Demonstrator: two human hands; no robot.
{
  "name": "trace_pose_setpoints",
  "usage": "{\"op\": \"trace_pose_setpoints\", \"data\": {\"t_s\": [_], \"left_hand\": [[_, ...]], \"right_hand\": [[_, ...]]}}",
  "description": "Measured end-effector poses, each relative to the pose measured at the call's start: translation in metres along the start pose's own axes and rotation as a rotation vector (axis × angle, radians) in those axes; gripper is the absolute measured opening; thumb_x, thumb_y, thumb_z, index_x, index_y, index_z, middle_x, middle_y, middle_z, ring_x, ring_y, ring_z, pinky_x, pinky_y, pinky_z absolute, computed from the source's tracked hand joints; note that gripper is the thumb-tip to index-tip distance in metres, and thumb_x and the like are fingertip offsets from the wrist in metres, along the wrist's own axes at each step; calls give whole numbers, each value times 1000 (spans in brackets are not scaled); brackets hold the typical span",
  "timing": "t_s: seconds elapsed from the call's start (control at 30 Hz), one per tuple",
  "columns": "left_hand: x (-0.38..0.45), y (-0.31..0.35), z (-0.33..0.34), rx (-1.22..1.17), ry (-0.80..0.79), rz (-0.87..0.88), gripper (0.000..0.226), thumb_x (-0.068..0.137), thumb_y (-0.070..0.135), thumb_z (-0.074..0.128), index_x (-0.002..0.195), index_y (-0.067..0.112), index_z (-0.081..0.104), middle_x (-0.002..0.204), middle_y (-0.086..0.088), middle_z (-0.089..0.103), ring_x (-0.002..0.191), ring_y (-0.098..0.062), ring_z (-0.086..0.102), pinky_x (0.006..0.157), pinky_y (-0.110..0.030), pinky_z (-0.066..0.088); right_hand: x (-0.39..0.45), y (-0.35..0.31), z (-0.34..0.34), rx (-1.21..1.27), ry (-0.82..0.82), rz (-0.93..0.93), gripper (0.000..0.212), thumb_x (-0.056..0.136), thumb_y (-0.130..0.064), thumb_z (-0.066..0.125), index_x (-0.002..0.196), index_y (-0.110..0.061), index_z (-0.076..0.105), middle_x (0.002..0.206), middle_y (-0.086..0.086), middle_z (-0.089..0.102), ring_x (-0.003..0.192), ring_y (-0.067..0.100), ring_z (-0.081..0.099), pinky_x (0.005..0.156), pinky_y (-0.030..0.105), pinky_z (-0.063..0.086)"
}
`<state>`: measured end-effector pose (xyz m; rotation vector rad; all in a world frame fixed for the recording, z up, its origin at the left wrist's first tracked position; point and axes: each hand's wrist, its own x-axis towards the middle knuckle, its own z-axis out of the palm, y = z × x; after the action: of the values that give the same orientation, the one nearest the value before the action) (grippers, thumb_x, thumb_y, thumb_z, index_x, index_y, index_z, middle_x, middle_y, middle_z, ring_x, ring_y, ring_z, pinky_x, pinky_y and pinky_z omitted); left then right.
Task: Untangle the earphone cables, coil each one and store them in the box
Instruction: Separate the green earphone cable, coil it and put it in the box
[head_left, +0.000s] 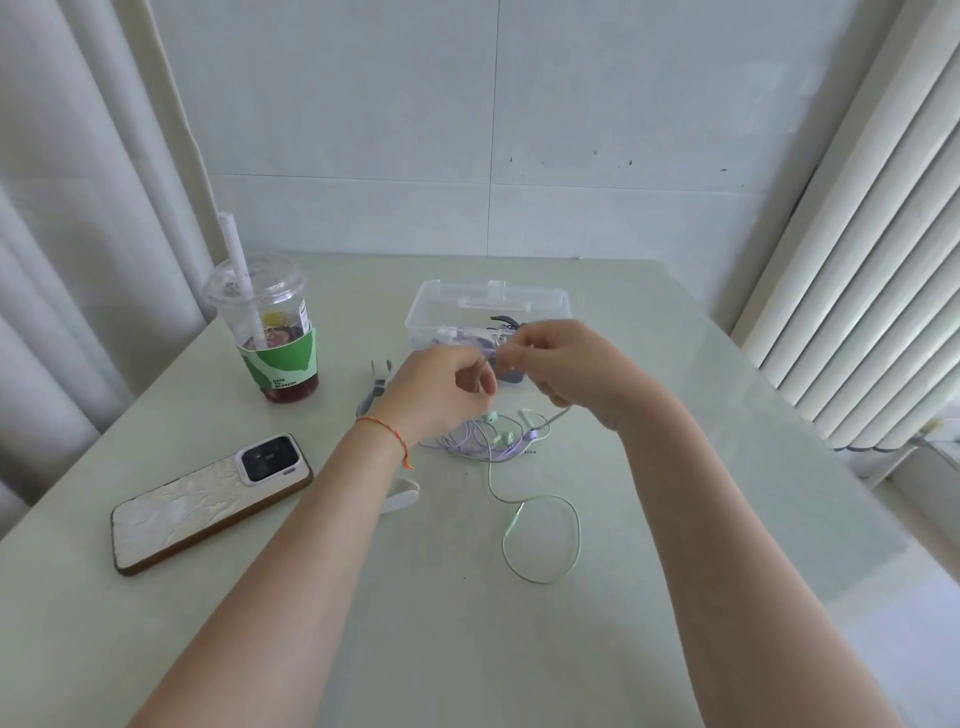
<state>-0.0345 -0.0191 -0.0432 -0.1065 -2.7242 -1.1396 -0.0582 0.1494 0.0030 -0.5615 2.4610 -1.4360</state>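
From the head view, both hands were raised over the middle of the pale worktop (675, 467), close together just in front of the clear plastic box (441, 306). The left hand (441, 387), with a red string bracelet (387, 431) on its wrist, had its fingers curled in a pinch on a thin purple cable (462, 441). The right hand (561, 364), at 3 o'clock from the left, had its fingertips pinched together on the same short stretch of cable between the two hands.

Below the hands lay the tangle: purple strands mixed with a pale green earphone cable (571, 519), green earbuds (498, 431) among them. The green cable ran toward 6 o'clock and formed a loose loop on the worktop.

The box stood open at 12 o'clock from the tangle, with dark items inside that were partly hidden by the hands.

At 9 o'clock from the box stood a lidded drink cup (275, 338) with a straw. A phone (208, 504) lay face down at 8 o'clock from the tangle.
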Motion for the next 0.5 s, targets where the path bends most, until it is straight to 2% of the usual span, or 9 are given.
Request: {"op": "trace_pose_setpoints", "data": {"t_s": [0.07, 0.13, 0.17, 0.23, 0.3, 0.37, 0.43, 0.5], "left_hand": [[-1, -5, 4, 21, -55, -47, 21, 76, 12, 71, 67, 30, 64, 58, 14, 57, 55, 4, 51, 62, -17, 38], [-1, -10, 5, 36, -21, -70, 17, 78, 15, 69, 69, 29, 66, 61, 16, 60, 56, 7, 52, 60, -13, 36], [0, -12, 4, 66, 23, -76, 14, 80, 17, 68, 71, 28, 68, 64, 15, 61, 60, 4, 53, 59, -13, 37], [1, -15, 2, 124, 139, -77, 10, 84, 23, 66, 77, 23, 73, 68, 7, 61, 66, -9, 53, 61, -22, 39], [2, -14, -2, 61, 258, -54, 16, 89, 28, 66, 83, 16, 75, 64, 0, 61, 63, -17, 50, 60, -24, 38], [2, -10, -6, -40, 314, -41, 17, 90, 28, 66, 87, 14, 75, 66, -1, 65, 65, -16, 54, 62, -20, 39], [3, -12, -9, -75, 251, -69, 10, 87, 22, 68, 91, 19, 76, 82, 2, 73, 79, -13, 64, 75, -21, 46], [1, -15, -12, -57, 92, -107, 13, 83, 16, 71, 91, 25, 75, 91, 5, 74, 88, -11, 67, 85, -23, 49]], "right_hand": [[2, 0, -3, 145, 157, -35, 18, 90, -18, 58, 77, -12, 68, 42, -10, 34, 43, 13, 26, 46, 22, 22], [5, 1, -6, 178, 337, -50, 20, 91, -17, 56, 75, -16, 68, 38, -13, 37, 39, 9, 28, 46, 22, 25], [7, 2, -7, 179, 429, -55, 21, 91, -17, 55, 74, -17, 67, 36, -14, 38, 40, 9, 30, 46, 22, 27], [10, 7, -10, 186, 572, -45, 22, 90, -16, 54, 71, -19, 65, 36, -15, 39, 44, 13, 33, 48, 23, 28], [13, 13, -13, 160, 595, -9, 23, 89, -16, 53, 68, -19, 64, 40, -13, 42, 45, 16, 36, 49, 25, 31], [13, 16, -14, 132, 554, 21, 24, 88, -16, 54, 68, -18, 66, 46, -5, 46, 44, 20, 40, 50, 27, 35], [11, 15, -15, 99, 540, 14, 22, 88, -16, 55, 72, -17, 70, 49, -1, 43, 52, 21, 40, 54, 26, 34], [8, 9, -14, 58, 494, -26, 19, 89, -15, 57, 81, -17, 74, 46, -8, 43, 52, 15, 40, 50, 22, 31]]}}
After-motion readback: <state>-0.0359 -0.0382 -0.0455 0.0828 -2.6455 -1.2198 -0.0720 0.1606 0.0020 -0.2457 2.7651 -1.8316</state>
